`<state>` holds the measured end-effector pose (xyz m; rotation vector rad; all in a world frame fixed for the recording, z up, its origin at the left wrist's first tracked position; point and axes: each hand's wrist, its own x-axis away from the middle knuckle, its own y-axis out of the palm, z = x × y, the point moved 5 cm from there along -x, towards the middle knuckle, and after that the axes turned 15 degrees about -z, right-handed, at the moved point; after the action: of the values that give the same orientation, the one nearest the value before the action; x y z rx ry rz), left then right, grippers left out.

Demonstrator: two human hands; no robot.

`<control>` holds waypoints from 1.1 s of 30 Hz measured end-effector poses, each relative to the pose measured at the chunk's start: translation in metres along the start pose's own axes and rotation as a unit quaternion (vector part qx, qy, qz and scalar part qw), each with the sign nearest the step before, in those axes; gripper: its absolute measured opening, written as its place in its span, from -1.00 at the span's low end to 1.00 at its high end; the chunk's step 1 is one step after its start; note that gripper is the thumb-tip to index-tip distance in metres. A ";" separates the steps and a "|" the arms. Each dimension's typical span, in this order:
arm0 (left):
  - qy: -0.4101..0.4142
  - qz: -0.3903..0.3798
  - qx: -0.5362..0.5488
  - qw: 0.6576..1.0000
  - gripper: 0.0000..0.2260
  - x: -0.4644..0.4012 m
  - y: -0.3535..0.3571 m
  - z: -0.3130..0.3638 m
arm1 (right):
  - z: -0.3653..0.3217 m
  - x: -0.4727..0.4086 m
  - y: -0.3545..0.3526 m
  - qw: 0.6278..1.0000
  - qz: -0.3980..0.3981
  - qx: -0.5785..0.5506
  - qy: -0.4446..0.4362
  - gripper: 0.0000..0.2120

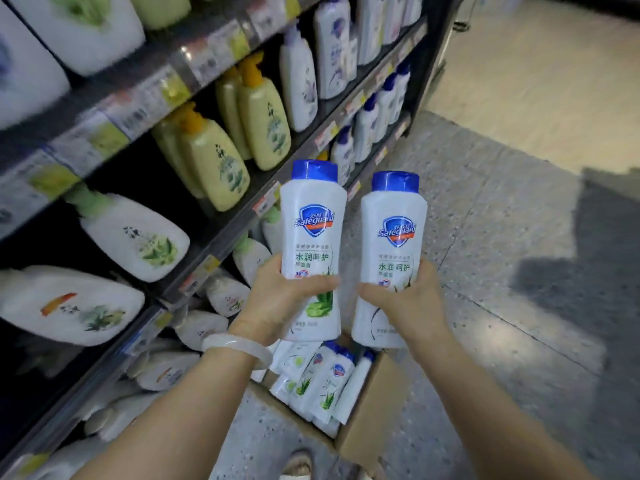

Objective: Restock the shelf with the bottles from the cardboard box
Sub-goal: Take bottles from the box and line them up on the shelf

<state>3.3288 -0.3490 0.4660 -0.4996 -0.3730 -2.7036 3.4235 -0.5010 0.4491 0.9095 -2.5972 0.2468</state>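
My left hand (277,299) grips a white bottle with a blue cap (313,233) around its lower half, upright. My right hand (405,301) grips a second white, blue-capped bottle (394,244) the same way, beside the first and slightly lower. Both are held in the air above the open cardboard box (370,420) on the floor, which holds several more such bottles (322,386) lying down. The shelf unit (221,233) stands to my left, its tiers running away from me.
The shelves carry yellow pump bottles (214,157), large white pump bottles (135,233) and, further along, small blue-capped white bottles (367,129). Price tags line the shelf edges. Speckled aisle floor (502,237) lies to the right. A sandalled foot (296,465) shows below the box.
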 end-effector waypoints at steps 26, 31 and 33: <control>0.275 -0.094 -0.083 0.953 -0.66 0.046 0.255 0.365 | -0.383 0.129 -0.216 0.954 0.097 0.027 -0.282 -0.43; 0.292 -0.055 -0.073 0.952 -0.68 0.021 0.328 0.388 | -0.421 0.119 -0.300 0.950 0.063 0.071 -0.298 -0.38; 0.296 -0.039 -0.068 0.952 -0.70 0.013 0.347 0.396 | -0.431 0.108 -0.323 0.951 0.050 0.077 -0.295 -0.37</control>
<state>3.5703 -0.5389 0.8937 0.3060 -0.0384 -2.7971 3.6746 -0.6903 0.8998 1.0282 -3.2193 0.2334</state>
